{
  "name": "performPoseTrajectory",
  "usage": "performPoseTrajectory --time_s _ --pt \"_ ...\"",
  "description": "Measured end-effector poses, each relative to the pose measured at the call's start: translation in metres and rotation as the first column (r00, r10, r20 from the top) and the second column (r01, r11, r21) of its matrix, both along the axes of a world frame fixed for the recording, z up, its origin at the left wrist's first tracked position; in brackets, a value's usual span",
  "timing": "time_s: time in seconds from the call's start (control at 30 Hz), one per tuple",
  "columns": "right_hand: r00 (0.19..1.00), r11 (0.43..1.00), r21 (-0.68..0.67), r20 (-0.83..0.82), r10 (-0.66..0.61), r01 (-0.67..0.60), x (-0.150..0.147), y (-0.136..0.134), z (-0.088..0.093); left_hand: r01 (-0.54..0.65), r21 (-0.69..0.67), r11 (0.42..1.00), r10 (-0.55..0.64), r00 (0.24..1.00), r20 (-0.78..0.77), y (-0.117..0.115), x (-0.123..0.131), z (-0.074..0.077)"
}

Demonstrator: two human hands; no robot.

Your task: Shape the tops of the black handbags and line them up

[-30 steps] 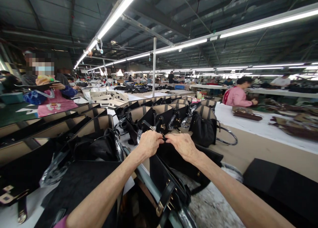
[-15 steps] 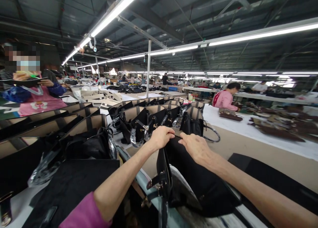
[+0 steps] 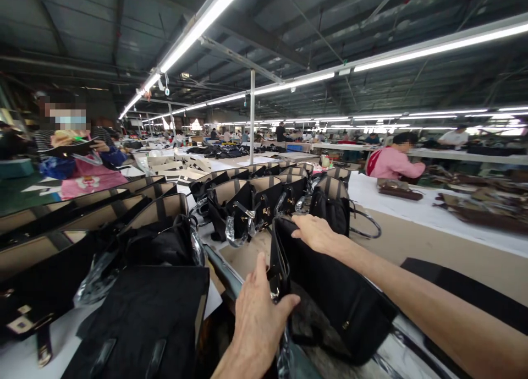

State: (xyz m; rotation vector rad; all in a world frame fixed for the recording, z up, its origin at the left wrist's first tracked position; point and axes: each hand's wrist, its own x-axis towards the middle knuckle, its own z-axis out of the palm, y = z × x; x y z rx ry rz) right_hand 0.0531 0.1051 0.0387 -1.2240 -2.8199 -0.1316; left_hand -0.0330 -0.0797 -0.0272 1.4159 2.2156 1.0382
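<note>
A black handbag [image 3: 334, 285] stands tilted in front of me, its long side facing up and right. My right hand [image 3: 315, 233] is closed on its far top edge, fingers over the rim. Beside the bag's narrow left side, my left hand [image 3: 262, 313] is open, thumb spread away from the fingers. That hand is close to a metal buckle [image 3: 274, 295] on the bag; whether it touches the bag I cannot tell. A plastic-wrapped handle [image 3: 412, 340] trails from the bag at lower right.
Several black bags with beige linings [image 3: 264, 186] stand in rows ahead and at left. A black flat bag [image 3: 144, 307] lies near my left arm. A black panel [image 3: 462, 291] rests on the table at right. Co-workers in pink [image 3: 391, 161] and a pink apron [image 3: 93, 178] are nearby.
My left hand has let go of the bag's top edge and come down and nearer along its left side, opening. The right hand stays on the top edge. The view has shifted slightly left.
</note>
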Motion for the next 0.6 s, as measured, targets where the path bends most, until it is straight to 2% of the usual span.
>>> performPoseTrajectory --time_s 0.17,0.33,0.47,0.6 --pt "0.991 0.991 -0.021 -0.029 0.134 -0.135 -0.018 0.007 0.0 0.014 0.136 0.991 -0.002 0.996 -0.085 0.007 -0.015 0.004" --pt "0.972 0.973 -0.003 -0.051 0.23 -0.231 -0.042 0.012 -0.005 -0.017 0.205 0.979 0.024 0.999 -0.035 0.01 -0.03 0.004" --pt "0.96 0.961 0.017 -0.046 0.275 -0.275 -0.042 0.02 -0.001 0.079 0.26 0.962 -0.121 0.981 0.15 0.016 -0.054 0.004" --pt "0.944 0.944 -0.017 -0.024 0.33 -0.331 -0.011 0.02 0.013 0.257 0.263 0.93 -0.338 0.878 0.339 0.022 -0.091 0.009"
